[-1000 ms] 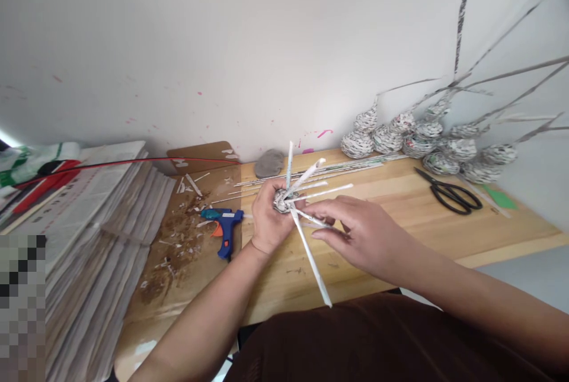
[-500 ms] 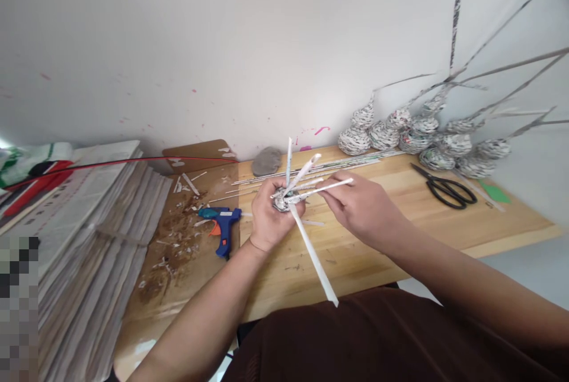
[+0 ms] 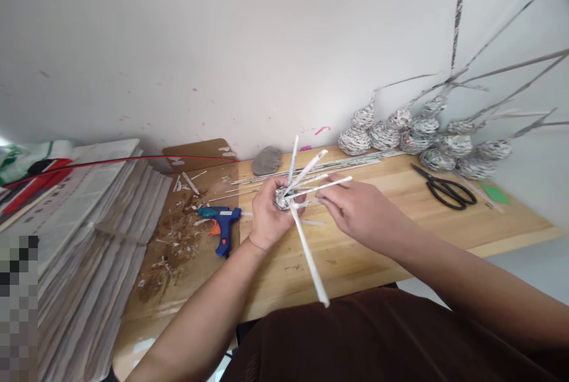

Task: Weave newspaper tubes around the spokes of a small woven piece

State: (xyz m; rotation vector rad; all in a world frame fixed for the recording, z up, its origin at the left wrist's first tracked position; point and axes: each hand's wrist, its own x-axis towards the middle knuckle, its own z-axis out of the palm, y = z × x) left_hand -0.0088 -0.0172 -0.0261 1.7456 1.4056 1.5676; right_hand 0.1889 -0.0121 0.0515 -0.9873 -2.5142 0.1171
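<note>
In my left hand (image 3: 272, 216) I grip a small woven newspaper piece (image 3: 281, 197), its fingers curled around the sides. Several rolled paper strips fan out from its top; one long white strip (image 3: 311, 260) points down toward my body, and others lean up and to the right. My right hand (image 3: 351, 204) is to the right of the piece, with thumb and forefinger pinching a thin paper strip (image 3: 306, 203) that runs from the weave. Another strip passes just above those fingertips. The underside of the woven piece is hidden by my left palm.
Several gourd-shaped woven paper pieces (image 3: 355, 139) stand along the wall at the right, near black scissors (image 3: 448, 189) and a green card (image 3: 495, 193). Thin paper rods (image 3: 262, 179) lie behind my hands beside a grey stone-like lump (image 3: 267, 161). Leftward are a blue glue gun (image 3: 226, 228) and stacked newspapers (image 3: 111, 240).
The woven piece has turned slightly in my left hand: its upper strips shifted right and the lower strip swung left. My right fingertips have moved slightly, drawing the pinched strip out to the right.
</note>
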